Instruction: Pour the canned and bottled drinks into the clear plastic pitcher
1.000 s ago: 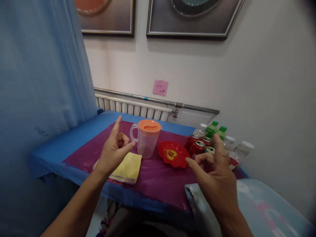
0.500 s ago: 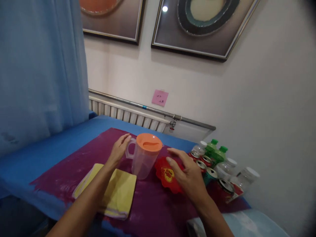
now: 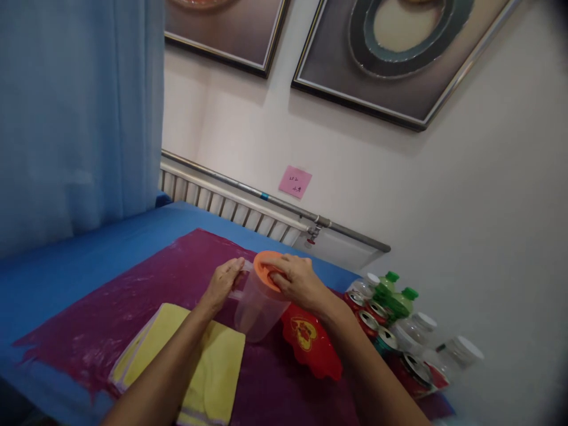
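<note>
A clear plastic pitcher point(image 3: 261, 310) stands on the purple sheet, slightly tilted in the picture, with an orange lid point(image 3: 261, 267) on top. My left hand point(image 3: 223, 285) is closed round its handle on the left side. From the right, my right hand point(image 3: 300, 280) reaches over the lid, its fingers bent onto the lid's raised grip; part of the lid is hidden under it. Just right of the pitcher lies a red scalloped dish point(image 3: 315, 346) with a yellow print, partly covered by my right forearm. A folded yellow cloth point(image 3: 219, 364) lies beneath my left forearm.
Several drink cans point(image 3: 367, 322) and bottles point(image 3: 402, 300) are grouped at the right, beside my right forearm. The purple sheet point(image 3: 133, 307) covers part of a blue-covered table point(image 3: 110, 236). Behind are a radiator point(image 3: 222, 204), a pipe and the wall; a blue curtain point(image 3: 80, 118) hangs at left.
My left hand has closed on the pitcher's handle. My right hand has moved left from above the red dish onto the orange lid. The view has shifted slightly.
</note>
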Tool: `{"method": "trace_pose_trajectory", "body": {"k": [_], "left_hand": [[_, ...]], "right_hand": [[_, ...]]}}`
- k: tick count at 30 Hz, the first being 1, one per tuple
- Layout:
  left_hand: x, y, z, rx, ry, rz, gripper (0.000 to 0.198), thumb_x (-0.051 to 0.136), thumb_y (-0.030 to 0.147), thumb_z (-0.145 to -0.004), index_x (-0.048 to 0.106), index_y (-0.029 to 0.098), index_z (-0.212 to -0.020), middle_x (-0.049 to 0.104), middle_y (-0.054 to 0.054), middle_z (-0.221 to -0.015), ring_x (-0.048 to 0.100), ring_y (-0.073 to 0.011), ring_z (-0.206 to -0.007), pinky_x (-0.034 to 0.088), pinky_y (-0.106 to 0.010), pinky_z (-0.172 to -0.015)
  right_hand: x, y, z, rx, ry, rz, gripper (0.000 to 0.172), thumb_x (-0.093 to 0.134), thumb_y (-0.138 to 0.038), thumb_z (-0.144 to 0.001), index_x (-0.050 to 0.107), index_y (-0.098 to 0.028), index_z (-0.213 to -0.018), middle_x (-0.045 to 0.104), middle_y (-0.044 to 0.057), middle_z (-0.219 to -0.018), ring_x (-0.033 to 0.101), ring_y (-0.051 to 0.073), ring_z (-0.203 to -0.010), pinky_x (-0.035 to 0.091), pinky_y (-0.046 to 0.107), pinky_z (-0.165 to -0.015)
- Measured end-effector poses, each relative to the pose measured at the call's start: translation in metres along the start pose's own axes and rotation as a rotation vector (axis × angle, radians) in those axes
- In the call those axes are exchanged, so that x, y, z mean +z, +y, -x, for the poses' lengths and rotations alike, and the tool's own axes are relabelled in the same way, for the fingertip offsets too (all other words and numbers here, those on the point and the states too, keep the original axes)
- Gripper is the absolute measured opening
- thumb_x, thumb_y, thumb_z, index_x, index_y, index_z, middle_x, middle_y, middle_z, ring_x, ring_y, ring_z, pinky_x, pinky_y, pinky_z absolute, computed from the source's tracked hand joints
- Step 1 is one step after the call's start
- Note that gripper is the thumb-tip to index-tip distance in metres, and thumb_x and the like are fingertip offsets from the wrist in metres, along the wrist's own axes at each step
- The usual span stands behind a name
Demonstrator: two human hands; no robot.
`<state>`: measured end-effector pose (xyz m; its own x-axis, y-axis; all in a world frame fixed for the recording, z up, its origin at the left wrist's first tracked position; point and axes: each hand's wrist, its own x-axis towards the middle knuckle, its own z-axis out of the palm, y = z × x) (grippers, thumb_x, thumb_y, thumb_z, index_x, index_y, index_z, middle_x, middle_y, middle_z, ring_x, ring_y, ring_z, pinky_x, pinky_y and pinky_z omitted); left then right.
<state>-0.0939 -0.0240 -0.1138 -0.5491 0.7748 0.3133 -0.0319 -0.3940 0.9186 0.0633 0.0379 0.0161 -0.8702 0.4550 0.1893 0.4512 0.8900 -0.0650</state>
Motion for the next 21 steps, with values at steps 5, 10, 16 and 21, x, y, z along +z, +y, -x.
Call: {"method": "trace_pose_trajectory", "body": {"k": [5,10,16,21], "left_hand": [[0.001,-0.002,-0.002,-0.024,-0.001,0.039,0.052,0.051,0.068,-0.079,0.04,0.021,-0.061,0.035,0.006,-0.052,0.029,-0.0084,-0.047,0.023,-0.023,-0.045],[-0.001,-0.006,-0.005,-0.036,-0.022,0.054,0.052,0.053,0.068,-0.078,0.039,0.021,-0.062,0.032,0.007,-0.054,0.027,-0.0076,-0.046,0.023,-0.023,-0.044],[-0.003,-0.003,-0.005,-0.042,-0.05,0.024,0.054,0.053,0.07,-0.076,0.039,0.021,-0.059,0.034,0.006,-0.051,0.029,-0.0081,-0.045,0.024,-0.024,-0.044],[-0.003,0.002,-0.003,-0.048,-0.054,-0.003,0.055,0.05,0.072,-0.076,0.038,0.021,-0.058,0.033,0.007,-0.048,0.028,-0.0081,-0.043,0.024,-0.024,-0.043]], "right_hand": [[-0.004,0.003,-0.005,-0.032,-0.058,-0.084,0.044,0.048,-0.005,-0.083,0.068,-0.028,-0.115,0.064,0.005,-0.096,0.055,0.016,-0.084,0.037,0.032,-0.078],[-0.008,0.006,-0.005,-0.103,-0.091,-0.174,0.039,0.046,-0.004,-0.085,0.066,-0.026,-0.111,0.063,0.005,-0.098,0.055,0.016,-0.085,0.041,0.03,-0.076],[-0.008,0.013,-0.005,-0.195,-0.094,-0.137,0.034,0.046,-0.008,-0.089,0.066,-0.025,-0.111,0.063,0.005,-0.097,0.055,0.015,-0.085,0.043,0.031,-0.079],[-0.01,0.014,-0.004,-0.229,-0.096,-0.132,0.036,0.047,-0.007,-0.087,0.066,-0.025,-0.112,0.065,0.006,-0.101,0.056,0.016,-0.087,0.044,0.031,-0.079]]}}
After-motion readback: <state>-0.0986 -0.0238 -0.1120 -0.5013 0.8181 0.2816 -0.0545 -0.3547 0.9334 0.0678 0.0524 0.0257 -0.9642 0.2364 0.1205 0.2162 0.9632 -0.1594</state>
